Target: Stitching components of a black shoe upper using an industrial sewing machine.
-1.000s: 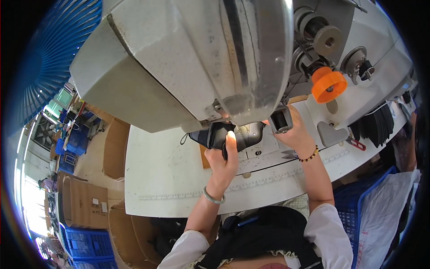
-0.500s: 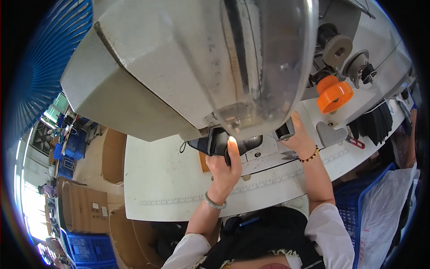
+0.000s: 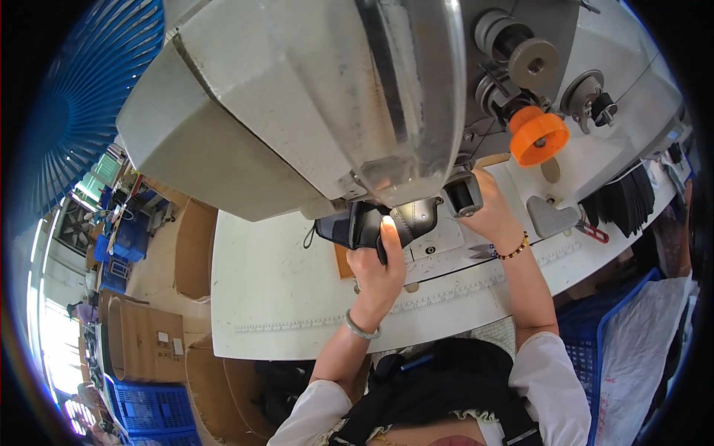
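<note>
My left hand (image 3: 378,271) is closed on a dark, shiny shoe upper (image 3: 353,227), its thumb lying along the near side. The piece has a row of small holes and a thin loop at its left end. It lies under the sewing machine head (image 3: 260,119), which hides its far edge and the needle area. A bright light falls on the thumb tip. My right hand (image 3: 492,215) is beside a grey machine part with a dark opening (image 3: 462,195). That part covers most of the right fingers, so whether they grip anything cannot be seen.
Small scissors (image 3: 483,251) lie by my right wrist. Farther right are a grey pad (image 3: 550,215), a red-handled tool (image 3: 593,233) and stacked black pieces (image 3: 623,204). An orange knob (image 3: 538,137) juts from the machine. A blue crate (image 3: 595,327) stands right, cardboard boxes (image 3: 145,338) left.
The view has shifted, so the machine sits higher and farther left in it. More of the shoe upper's right end now shows. My left hand keeps its hold; the right stays by the grey part.
</note>
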Demonstrator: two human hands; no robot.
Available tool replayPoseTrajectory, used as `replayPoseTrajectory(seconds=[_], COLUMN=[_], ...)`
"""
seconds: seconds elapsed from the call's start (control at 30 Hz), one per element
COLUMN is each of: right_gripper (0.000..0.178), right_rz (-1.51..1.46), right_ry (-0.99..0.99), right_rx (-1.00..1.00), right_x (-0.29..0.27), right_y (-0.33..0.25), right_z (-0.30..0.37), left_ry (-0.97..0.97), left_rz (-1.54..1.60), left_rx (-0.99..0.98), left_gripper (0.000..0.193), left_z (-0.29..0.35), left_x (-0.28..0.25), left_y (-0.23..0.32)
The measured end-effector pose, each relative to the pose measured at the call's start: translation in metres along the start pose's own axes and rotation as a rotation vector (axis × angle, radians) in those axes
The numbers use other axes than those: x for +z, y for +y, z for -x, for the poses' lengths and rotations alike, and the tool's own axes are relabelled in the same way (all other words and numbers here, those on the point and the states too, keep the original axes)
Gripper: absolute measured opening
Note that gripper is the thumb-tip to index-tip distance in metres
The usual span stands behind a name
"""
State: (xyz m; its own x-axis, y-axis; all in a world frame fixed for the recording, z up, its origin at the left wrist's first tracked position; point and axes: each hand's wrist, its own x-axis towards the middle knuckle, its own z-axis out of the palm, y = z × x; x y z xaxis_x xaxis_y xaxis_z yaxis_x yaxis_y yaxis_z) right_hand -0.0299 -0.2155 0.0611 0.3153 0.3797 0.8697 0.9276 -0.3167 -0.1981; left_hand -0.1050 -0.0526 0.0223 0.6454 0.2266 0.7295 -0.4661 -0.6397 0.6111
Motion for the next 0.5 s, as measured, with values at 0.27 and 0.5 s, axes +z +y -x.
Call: replayPoseTrajectory(seconds=[0.27,0.5], right_gripper=[0.032,0.029], right_rz=[0.0,0.023], right_ry=[-0.031,-0.047], right_rx=[-0.005,0.016], right_x=[0.0029,0.0048], right_y=[0.0055,0.0095], right_z=[0.0014,0.0073], left_ry=[0.037,0.045], left_rz=[0.02,0.033], left_rx=[-0.003,-0.032], left_gripper=[0.02,0.027], left_z=[-0.001,-0.0023], left_x=[0.0012,0.002], left_y=[0.0029,0.006])
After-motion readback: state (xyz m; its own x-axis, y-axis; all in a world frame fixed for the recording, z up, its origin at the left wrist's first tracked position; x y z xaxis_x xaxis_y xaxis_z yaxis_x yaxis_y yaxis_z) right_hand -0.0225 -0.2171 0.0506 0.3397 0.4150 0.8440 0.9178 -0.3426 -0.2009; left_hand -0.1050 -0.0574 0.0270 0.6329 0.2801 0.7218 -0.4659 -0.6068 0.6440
